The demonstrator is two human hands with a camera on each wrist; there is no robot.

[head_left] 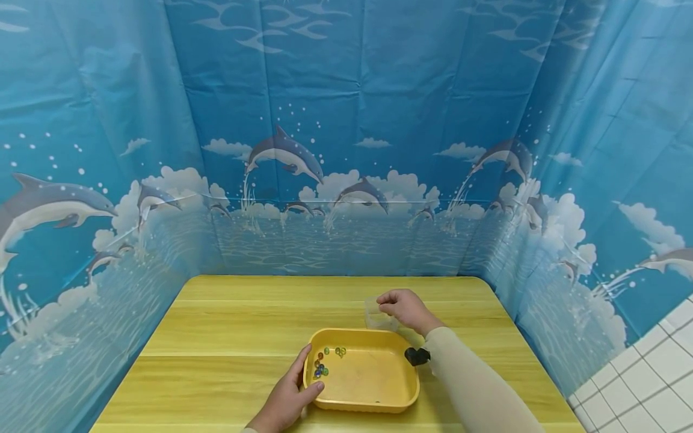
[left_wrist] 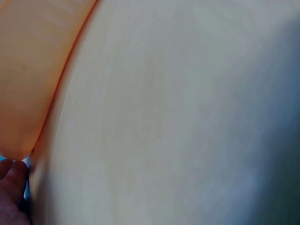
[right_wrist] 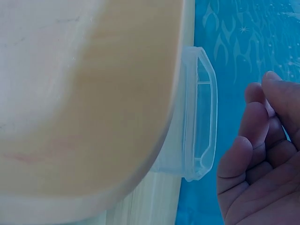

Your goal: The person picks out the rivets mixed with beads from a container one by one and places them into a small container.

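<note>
My left hand [head_left: 288,391] grips the left side of a yellow plastic tray [head_left: 379,404], with the thumb over its rim. Several glass marbles [head_left: 325,371], green, blue and amber, lie inside toward the tray's left end. Beyond the tray's back edge stands a small clear plastic container [head_left: 373,316]. Just above this container is my right hand [head_left: 408,308], fingers bent and thumb tip against the index finger. In the right wrist view its curled fingers [right_wrist: 253,124] show beside the container's rim [right_wrist: 213,112]; I cannot tell whether a marble is hidden between the fingertips.
The yellow wood-grain table [head_left: 243,337] carries the tray and container. Blue dolphin-print curtains [head_left: 346,150] surround its back and sides. A black device [head_left: 417,356] sits at my right wrist, over the tray's right rim in the head view. White tiles [head_left: 644,373] appear at far right.
</note>
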